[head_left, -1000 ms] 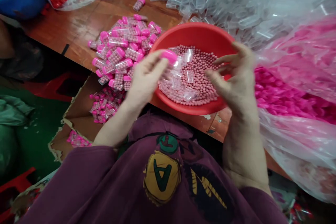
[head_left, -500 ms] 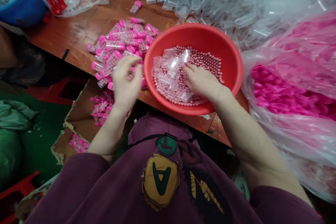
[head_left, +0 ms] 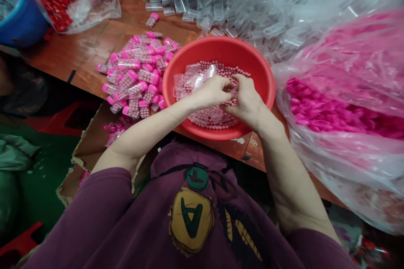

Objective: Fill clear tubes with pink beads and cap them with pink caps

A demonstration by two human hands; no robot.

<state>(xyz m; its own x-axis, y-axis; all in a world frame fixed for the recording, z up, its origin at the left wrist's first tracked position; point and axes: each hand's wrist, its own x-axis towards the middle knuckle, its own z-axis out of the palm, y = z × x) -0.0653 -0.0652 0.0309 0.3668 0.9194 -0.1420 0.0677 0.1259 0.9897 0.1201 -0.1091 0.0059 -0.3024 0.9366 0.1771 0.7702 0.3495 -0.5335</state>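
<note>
Both my hands are over a red basin (head_left: pixel 268 71) of small pink beads (head_left: pixel 243 70). My left hand (head_left: pixel 213 91) reaches in from the left, its fingers curled toward my right hand (head_left: pixel 248 98). The right hand's fingers and thumb are bent around the same spot, close to the left fingertips. Whatever lies between them is mostly hidden; I cannot make it out. Clear empty plastic containers (head_left: pixel 198 79) lie on the beads at the basin's left side. Left of the basin is a heap of bead-filled containers with pink caps (head_left: pixel 139 75).
Clear empty containers (head_left: pixel 217 10) are piled behind the basin. A plastic bag of bright pink caps (head_left: pixel 325 109) stands at right. Red pieces (head_left: pixel 50 0) in a bag and a blue bucket (head_left: pixel 28 12) are far left. A cardboard box (head_left: pixel 91 134) sits below the table edge (head_left: pixel 85 84).
My left hand has moved right, from beside the heap of capped containers to over the basin, meeting my right hand. The right hand has turned toward it. The view has shifted slightly.
</note>
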